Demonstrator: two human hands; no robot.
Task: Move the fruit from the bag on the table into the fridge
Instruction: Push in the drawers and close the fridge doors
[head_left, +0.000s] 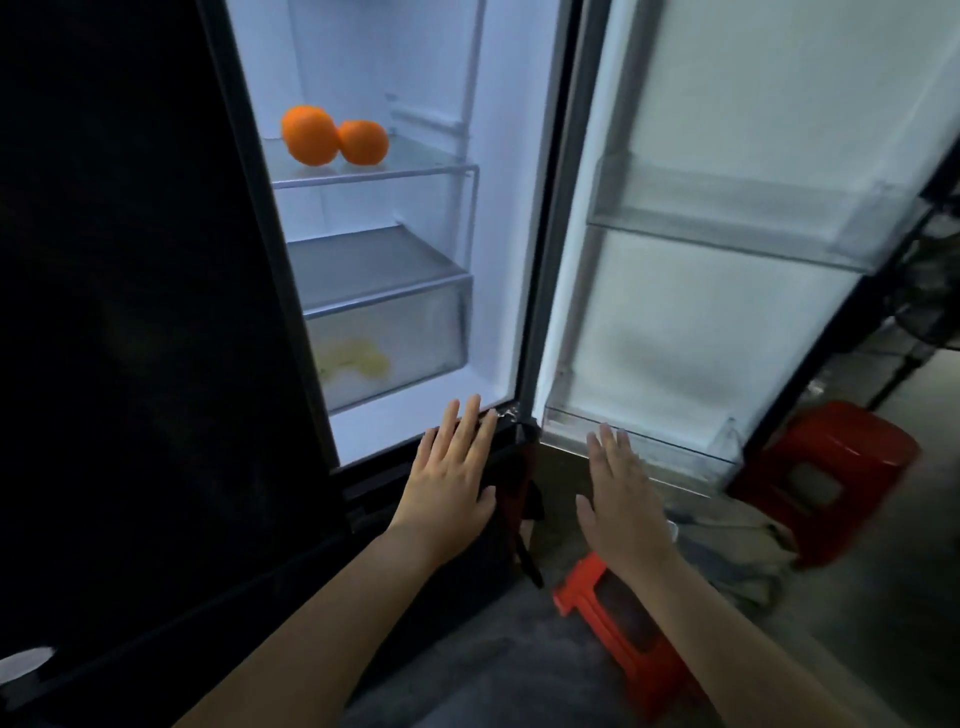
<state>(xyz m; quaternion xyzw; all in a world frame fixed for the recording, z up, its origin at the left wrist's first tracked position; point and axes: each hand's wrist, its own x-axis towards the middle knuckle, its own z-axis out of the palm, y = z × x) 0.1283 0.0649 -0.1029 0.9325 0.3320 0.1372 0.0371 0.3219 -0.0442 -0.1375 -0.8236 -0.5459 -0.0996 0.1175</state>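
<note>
The fridge (509, 270) stands lit in front of me, its right door (727, 312) swung wide. Two oranges (332, 136) sit side by side on a glass shelf (415, 169) inside. Yellowish fruit (358, 358) shows dimly through the frosted bottom drawer. My left hand (452, 478) is stretched out flat, fingers straight, in front of the fridge's lower front edge, holding nothing. My right hand (621, 493) is also flat and empty, just before the door's lowest bin (649, 441). Neither bag nor table is in view.
The closed black left door (130, 312) fills the left side. A red plastic stool (623, 629) stands on the floor below my right arm, a second red stool (826, 467) behind the open door. Crumpled cloth (737, 551) lies between them. An empty door bin (737, 223) sits higher up.
</note>
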